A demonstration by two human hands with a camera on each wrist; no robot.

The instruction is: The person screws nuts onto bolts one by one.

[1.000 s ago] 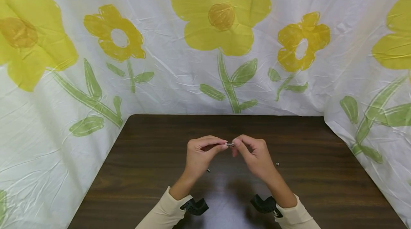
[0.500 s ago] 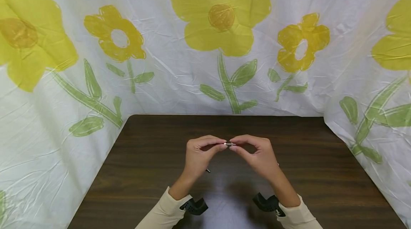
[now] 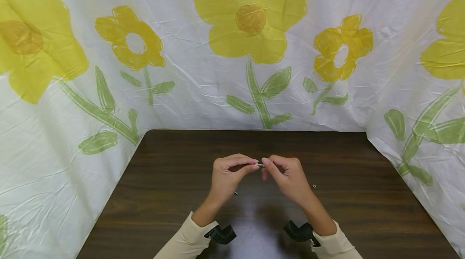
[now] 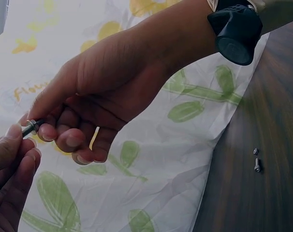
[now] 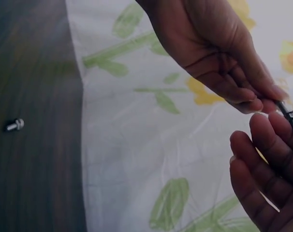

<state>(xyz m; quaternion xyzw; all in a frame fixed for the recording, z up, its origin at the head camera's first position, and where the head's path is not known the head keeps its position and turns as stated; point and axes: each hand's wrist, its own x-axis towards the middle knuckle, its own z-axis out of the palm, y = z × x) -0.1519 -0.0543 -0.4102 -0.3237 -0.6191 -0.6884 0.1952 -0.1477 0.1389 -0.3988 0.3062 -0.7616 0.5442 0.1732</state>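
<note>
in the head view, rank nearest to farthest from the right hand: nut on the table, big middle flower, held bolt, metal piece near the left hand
1. Held bolt: at the right hand, left side
2. Nut: on the table, to its right
3. Metal piece: left, near the left hand
4. Big middle flower: on the cloth behind

Behind the dark wood-grained table [image 3: 163, 178] and along both its sides hangs a creased white sheet [image 3: 181, 101], printed with yellow flowers [image 3: 250, 19] and green stems [image 3: 258, 97]; a pale, bluish sheen of light [image 3: 250, 239] lies on the table's near half.
</note>
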